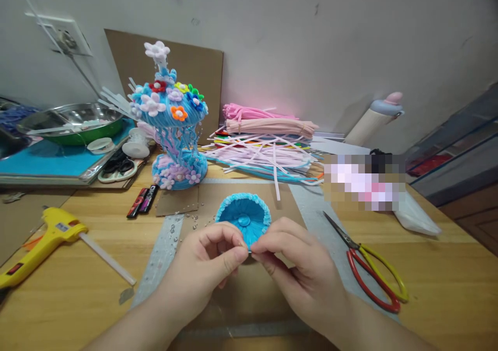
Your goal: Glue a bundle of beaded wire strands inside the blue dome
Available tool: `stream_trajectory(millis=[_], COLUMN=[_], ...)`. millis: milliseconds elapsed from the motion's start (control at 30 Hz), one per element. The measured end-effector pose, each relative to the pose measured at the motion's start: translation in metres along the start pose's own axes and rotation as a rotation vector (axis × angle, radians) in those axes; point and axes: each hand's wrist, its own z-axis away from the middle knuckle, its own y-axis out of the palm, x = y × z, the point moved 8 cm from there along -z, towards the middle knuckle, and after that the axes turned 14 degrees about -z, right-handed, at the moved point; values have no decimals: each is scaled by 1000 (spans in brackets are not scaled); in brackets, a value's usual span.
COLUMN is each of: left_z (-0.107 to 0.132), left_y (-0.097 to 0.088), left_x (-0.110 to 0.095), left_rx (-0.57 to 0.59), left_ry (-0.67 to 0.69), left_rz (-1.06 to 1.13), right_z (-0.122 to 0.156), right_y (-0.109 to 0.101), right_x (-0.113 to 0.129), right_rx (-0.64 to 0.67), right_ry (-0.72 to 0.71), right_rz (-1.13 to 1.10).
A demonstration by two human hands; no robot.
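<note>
Both hands meet in front of a small blue bowl-shaped piece (244,217) with a fluffy, lighter blue rim and a round button-like centre. My left hand (212,257) is closed, thumb and forefinger pinched together at the bowl's near edge. Close beside it, my right hand (299,262) pinches in the same way, its fingertips almost touching the left ones. Whatever lies between the fingertips is too small to make out. Under the hands is a sheet of brown cardboard (249,301), with tiny clear beads (174,228) scattered to the left.
A yellow glue gun (58,231) lies left; scissors (356,247) with red and yellow handles lie right. Behind stands a blue pipe-cleaner jellyfish ornament (171,107) with flowers, beside piled pipe cleaners (268,151). A metal bowl (78,122) and a bottle (373,120) are farther back.
</note>
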Motion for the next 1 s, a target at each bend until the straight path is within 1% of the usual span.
stream_trajectory(millis=[67, 133, 200, 300, 333, 400, 500, 633, 800, 933, 1000], left_z=[0, -1, 1, 4, 5, 7, 9, 9, 8, 7, 7], left_y=[1, 2, 3, 7, 9, 13, 15, 17, 16, 13, 11], left_x=[2, 6, 11, 16, 17, 17, 17, 19, 21, 20, 18], left_rx=[54, 113, 178, 284, 312, 352, 371, 387, 380, 346, 331], left_ry=[-26, -80, -140, -208, -222, -239, -252, -258, -274, -278, -262], left_rz=[-26, -42, -65, -63, -55, -48, -81, -82, -111, -142, -177], right_z=[-1, -3, -5, -6, -5, -5, -4, -2, -2, -2, -2], right_y=[-3, -5, -4, 3, 4, 3, 2, 5, 6, 3, 4], right_x=[-1, -2, -2, -6, -8, -13, -19, -22, -23, -26, -26], right_rx=[17, 34, 96, 246, 271, 266, 224, 224, 213, 157, 151], right_ry=[13, 34, 48, 95, 120, 182, 248, 289, 289, 300, 291], right_rz=[-28, -49, -74, -136, -153, -178, -200, -185, -156, -105, -96])
